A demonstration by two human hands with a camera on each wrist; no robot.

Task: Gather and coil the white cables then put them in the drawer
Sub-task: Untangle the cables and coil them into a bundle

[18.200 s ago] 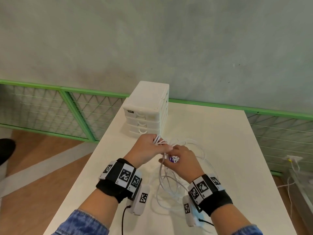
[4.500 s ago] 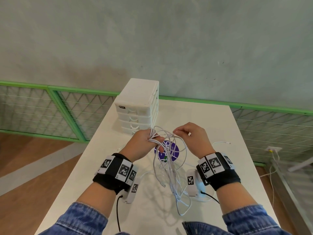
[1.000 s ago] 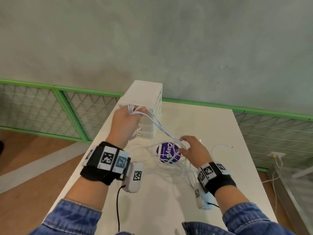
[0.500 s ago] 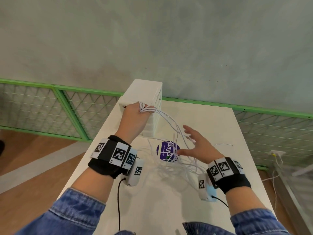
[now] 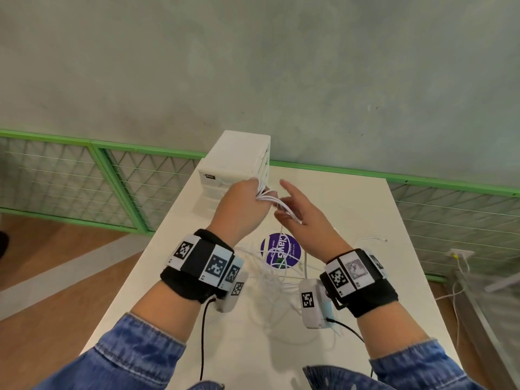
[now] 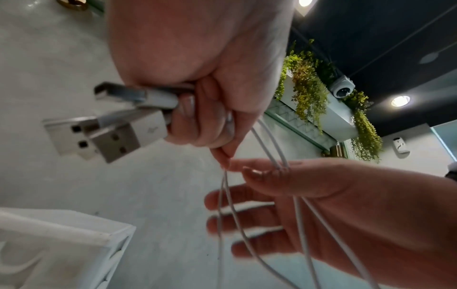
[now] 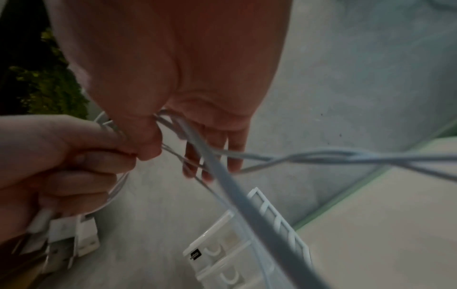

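Left hand: My left hand (image 5: 241,205) was closed tight on the plug ends of the white cables (image 5: 277,205). The metal plugs (image 6: 99,127) stuck out past my curled fingers.

What changed on the left: Half a second before, this hand was higher, up by the top of the drawer box (image 5: 239,156). Now it sat lower, in front of the box.

Cables: From my grip they ran a short way to the right, over my other hand. Below the grip the rest hung down to a loose pile (image 5: 270,280) on the table (image 5: 365,215), lying over a purple sticker (image 5: 280,250).

Right hand: My right hand (image 5: 305,218) was just right of the grip. Its fingers were straight and spread. The strands lay across them. My thumb seemed to press on the strands, but I could not tell if it pinched them.

What changed on the right: A moment before, this hand was low and far from my left one, with a long run of cable between them. Now it had come up close, and the run was short.

What it means: I think I was bringing up one more loop to add to the bunch. The coil was not done, as much cable was still loose on the table.

Drawer box: It stood behind my left hand. Its drawers (image 7: 222,252) looked closed, so none was ready for the cables yet.
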